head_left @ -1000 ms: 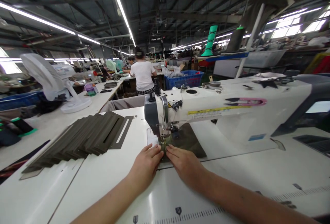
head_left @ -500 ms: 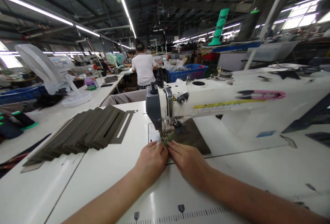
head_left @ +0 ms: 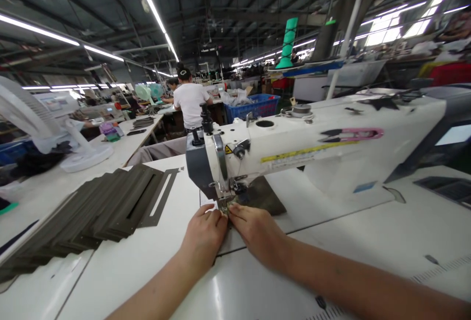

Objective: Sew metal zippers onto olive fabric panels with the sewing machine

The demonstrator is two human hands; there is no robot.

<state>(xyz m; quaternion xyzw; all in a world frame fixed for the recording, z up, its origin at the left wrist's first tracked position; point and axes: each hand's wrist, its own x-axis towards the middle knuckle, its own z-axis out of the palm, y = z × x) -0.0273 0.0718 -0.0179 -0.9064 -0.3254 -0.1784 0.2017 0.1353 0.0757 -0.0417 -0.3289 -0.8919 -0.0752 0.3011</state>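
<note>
Nearest, two bare forearms reaching in over the white sewing table (head_left: 154, 246), with the left hand (head_left: 203, 236) and right hand (head_left: 257, 234) side by side and the fingertips (head_left: 222, 217) almost meeting on a small olive cloth piece (head_left: 225, 205) at the needle. Grip hard to read: fingers curled down onto the cloth, thumbs out of sight, so no telling a true pinch from a flat press. Olive cloth piece lying right under the presser foot (head_left: 224, 196), with a wider dark cloth panel (head_left: 263, 195) spreading behind it beneath the machine arm. To all appearances, sewing in hand, with the cloth at the foot needing steady, even guidance from both hands.

Just left of the hands, a long overlapping row of olive slotted strips (head_left: 106, 202) on the table. Directly ahead, the white sewing machine (head_left: 294, 150), with pink-handled thread snips (head_left: 353, 134) lying on its arm. Along the right of the table, a printed ruler scale (head_left: 441, 271).

Farther off, a white fan (head_left: 33, 119) on the next bench at left, a person in a white T-shirt (head_left: 190, 104) facing away, and a blue crate (head_left: 250, 106) beyond the machine.
</note>
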